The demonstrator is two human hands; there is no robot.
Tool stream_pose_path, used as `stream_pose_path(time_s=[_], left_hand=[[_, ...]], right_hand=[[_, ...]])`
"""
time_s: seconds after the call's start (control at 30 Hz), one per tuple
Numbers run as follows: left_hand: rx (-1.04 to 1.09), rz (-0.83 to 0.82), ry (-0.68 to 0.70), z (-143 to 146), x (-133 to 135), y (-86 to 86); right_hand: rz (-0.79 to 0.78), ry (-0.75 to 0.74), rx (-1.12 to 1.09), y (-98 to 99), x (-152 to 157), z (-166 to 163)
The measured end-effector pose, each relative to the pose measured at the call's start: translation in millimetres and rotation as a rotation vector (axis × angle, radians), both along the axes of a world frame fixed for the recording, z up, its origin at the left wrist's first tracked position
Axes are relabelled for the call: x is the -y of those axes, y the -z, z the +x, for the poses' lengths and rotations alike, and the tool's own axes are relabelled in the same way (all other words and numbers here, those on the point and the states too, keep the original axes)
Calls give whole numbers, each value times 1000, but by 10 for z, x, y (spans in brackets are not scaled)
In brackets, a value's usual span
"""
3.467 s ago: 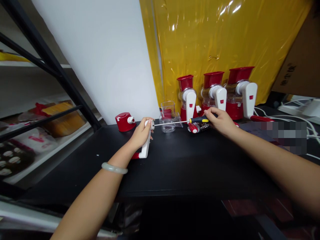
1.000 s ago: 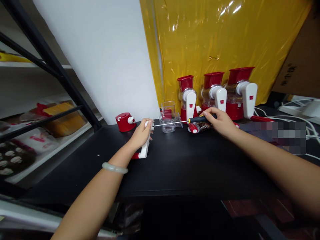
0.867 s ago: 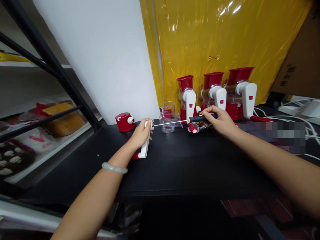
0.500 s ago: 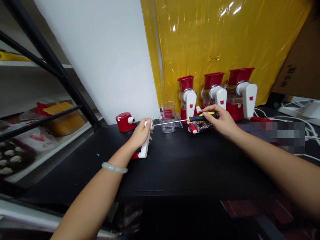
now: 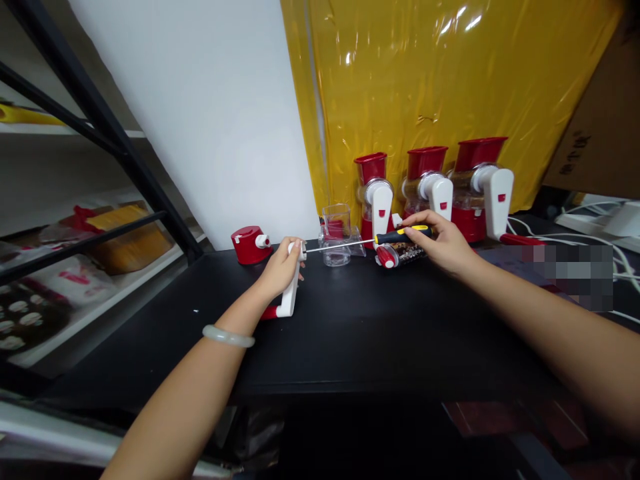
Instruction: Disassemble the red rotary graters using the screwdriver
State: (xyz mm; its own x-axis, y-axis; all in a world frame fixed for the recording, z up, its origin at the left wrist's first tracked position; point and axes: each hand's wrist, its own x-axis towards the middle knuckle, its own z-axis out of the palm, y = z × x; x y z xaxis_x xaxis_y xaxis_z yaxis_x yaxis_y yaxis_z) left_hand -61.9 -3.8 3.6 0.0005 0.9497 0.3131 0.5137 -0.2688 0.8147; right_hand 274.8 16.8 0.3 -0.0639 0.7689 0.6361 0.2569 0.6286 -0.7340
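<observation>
My left hand (image 5: 285, 267) is closed round a white crank handle (image 5: 289, 299) with a red grip, held above the black table. In my right hand (image 5: 437, 240) is a screwdriver (image 5: 403, 235) with a blue and yellow handle, gripped between thumb and fingers. Its long metal shaft runs leftward, and the tip meets the white hub of the crank handle. Behind the shaft stands a clear plastic housing (image 5: 336, 235). Below the screwdriver handle lies a metal grater drum (image 5: 407, 255) with a red and white end. A red base (image 5: 250, 245) sits left of my left hand.
Three assembled red and white rotary graters (image 5: 380, 200) stand along the back, before a yellow plastic sheet (image 5: 450, 73). White cables (image 5: 617, 257) lie at the right. A black-framed shelf (image 5: 105, 127) with bags rises at the left. The black table's (image 5: 350, 347) front edge is near.
Both hands keep nearly the same place, and the screwdriver tip stays at the crank handle's hub. The screwdriver handle has shifted very slightly left.
</observation>
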Motion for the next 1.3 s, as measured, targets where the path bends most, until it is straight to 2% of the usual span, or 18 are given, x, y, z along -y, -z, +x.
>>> stream_pose_path(time_s=[0.47, 0.67, 0.83, 0.93, 1.03, 1.13, 1.3], left_hand=[[72, -40, 16, 20, 2, -13], [195, -116, 17, 21, -39, 5], [51, -71, -28, -1, -20, 10], [-14, -30, -8, 0, 4, 10], [-10, 2, 17, 11, 10, 2], [92, 28, 52, 22, 15, -32], [264, -112, 189, 32, 75, -144]], right_hand=[[29, -25, 39, -25, 10, 4], [-23, -103, -65, 4, -42, 3], [-138, -158, -135, 29, -45, -23], [-185, -169, -175, 59, -77, -32], [-236, -130, -183, 75, -98, -30], [-279, -34, -72, 62, -79, -16], [-209, 107, 38, 10, -47, 16]])
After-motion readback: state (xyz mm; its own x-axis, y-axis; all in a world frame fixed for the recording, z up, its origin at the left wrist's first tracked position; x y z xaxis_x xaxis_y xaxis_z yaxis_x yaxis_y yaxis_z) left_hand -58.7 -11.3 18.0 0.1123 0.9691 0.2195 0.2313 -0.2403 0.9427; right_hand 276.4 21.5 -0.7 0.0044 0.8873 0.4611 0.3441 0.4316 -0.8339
